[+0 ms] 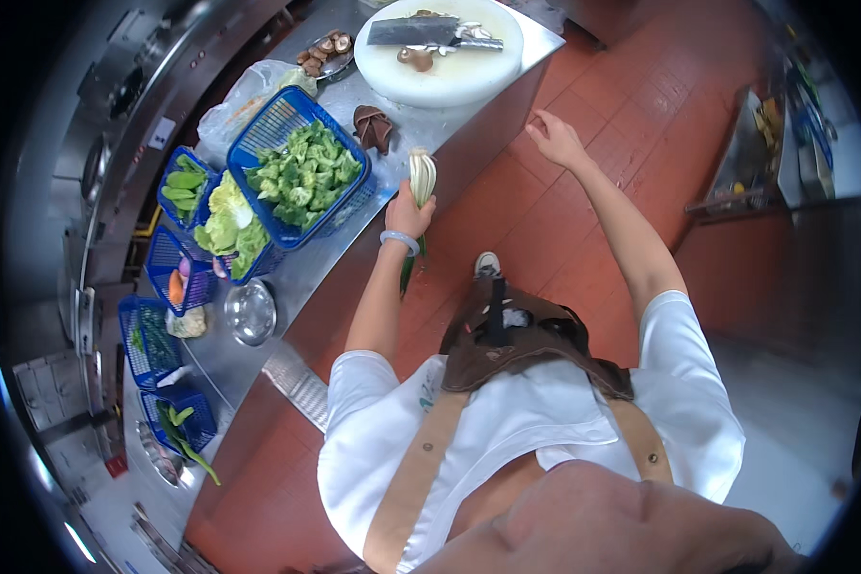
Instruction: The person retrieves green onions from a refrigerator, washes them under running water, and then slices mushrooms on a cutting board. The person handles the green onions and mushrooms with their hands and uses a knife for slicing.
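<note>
My left hand (pixel 409 212), with a pale bangle (pixel 400 241) at the wrist, grips a bunch of scallions (pixel 422 176). Their white root ends point away from me, and the green leaves hang below the fist. Out past the counter's edge, my right hand (pixel 558 140) hovers over the floor, holding nothing, its fingers loosely apart. On the counter ahead stands a thick round white cutting board (pixel 402 79). A cleaver (pixel 412 32) lies across it among sliced mushrooms (pixel 417 59). Near the scallions sit a dark brown crumpled item (pixel 373 128) and a blue basket of broccoli florets (pixel 305 172).
Left along the steel counter (pixel 316 276) are lettuce (pixel 231 222), a basket of green pods (pixel 183 186), a basket with a carrot (pixel 176 287) and a metal bowl (pixel 250 312). Mushrooms (pixel 324 52) fill a dish near the board. Red tiles (pixel 581 215) cover the floor.
</note>
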Tool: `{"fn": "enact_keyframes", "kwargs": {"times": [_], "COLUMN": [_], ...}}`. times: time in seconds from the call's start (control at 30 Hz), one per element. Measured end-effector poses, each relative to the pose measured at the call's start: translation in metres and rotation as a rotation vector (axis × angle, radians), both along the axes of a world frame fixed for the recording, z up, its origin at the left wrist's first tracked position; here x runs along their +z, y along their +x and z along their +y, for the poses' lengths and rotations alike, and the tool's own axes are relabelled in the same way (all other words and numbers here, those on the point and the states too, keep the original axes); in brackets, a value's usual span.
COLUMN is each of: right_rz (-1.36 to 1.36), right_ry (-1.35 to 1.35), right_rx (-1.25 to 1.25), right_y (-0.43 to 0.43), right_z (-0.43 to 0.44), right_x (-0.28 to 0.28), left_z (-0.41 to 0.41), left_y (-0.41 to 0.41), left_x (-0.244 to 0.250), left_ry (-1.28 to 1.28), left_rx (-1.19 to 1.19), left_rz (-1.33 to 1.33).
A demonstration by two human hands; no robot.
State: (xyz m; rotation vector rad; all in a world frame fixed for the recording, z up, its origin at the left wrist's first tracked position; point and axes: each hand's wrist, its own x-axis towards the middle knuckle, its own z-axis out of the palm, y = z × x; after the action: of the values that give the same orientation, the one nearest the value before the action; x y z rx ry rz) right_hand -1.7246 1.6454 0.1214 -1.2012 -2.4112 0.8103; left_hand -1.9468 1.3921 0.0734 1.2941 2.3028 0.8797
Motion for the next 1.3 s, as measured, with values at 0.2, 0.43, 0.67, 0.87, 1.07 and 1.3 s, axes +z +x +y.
{"fn": "enact_keyframes", "kwargs": {"times": [0.2,0.43,0.67,0.87,1.07,1.3], "right_rz": [-0.01,-0.415,-0.314,-0.219,-0.332,-0.24], "right_ry": [0.433,0.5,0.162,-0.822,-0.972,-0.874], "right_rx": [0.196,0.413,0.711,0.782,0.748,0.801], "right_y": [-0.105,-0.204,-0.196,-0.148,-0.144,-0.14], "right_z": [0.158,0.24,0.255,0.241,0.225,0.224], "right_x": [-0.02,-0.025,0.046,0.067,0.055,0.06], "left_z": [0.13,0.215,0.223,0.231,0.234,0.235], "left_y": [-0.026,-0.045,-0.035,-0.033,-0.033,-0.035], "left_x": [0.028,0.015,0.007,0.018,0.015,0.015], "left_ry": [-0.159,-0.379,-0.526,-0.579,-0.612,-0.634], "left_rx": [0.03,0.142,0.227,0.235,0.243,0.251], "left_rz": [-0.003,-0.011,0.03,0.068,0.083,0.071]}}
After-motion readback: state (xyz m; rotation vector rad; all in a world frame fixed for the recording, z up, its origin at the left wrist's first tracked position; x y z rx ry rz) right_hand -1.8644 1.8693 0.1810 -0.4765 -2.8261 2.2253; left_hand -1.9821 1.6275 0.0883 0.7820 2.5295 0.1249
